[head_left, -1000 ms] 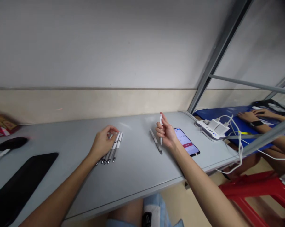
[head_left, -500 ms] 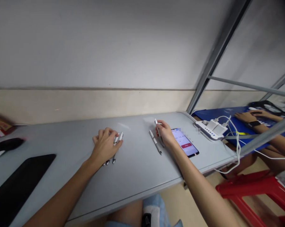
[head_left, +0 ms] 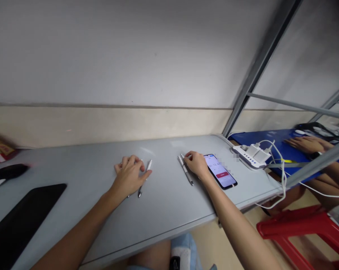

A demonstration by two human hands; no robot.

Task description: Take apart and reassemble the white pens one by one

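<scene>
Firstly, right hand (head_left: 196, 163): fingers bunched over a mostly hidden slim pen (head_left: 182, 155); whether clamped, cannot tell. Just beside: white-and-grey click pen (head_left: 185, 170), flat. Left hand (head_left: 129, 174): fingers apart, over slim white-and-silver pens (head_left: 149, 165). Beyond right hand: black-edged lit smartphone (head_left: 219, 170). Beneath: smooth grey tabletop (head_left: 166, 202).

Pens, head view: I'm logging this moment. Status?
Left hand over left-side pens, partly hiding them. Right hand at right-side pens, grip unclear. Phone close beside right hand.

The left hand (head_left: 130, 175) partly hides pens (head_left: 149, 165) beneath it; the left edge crops a blurred packet (head_left: 1, 150).
</scene>
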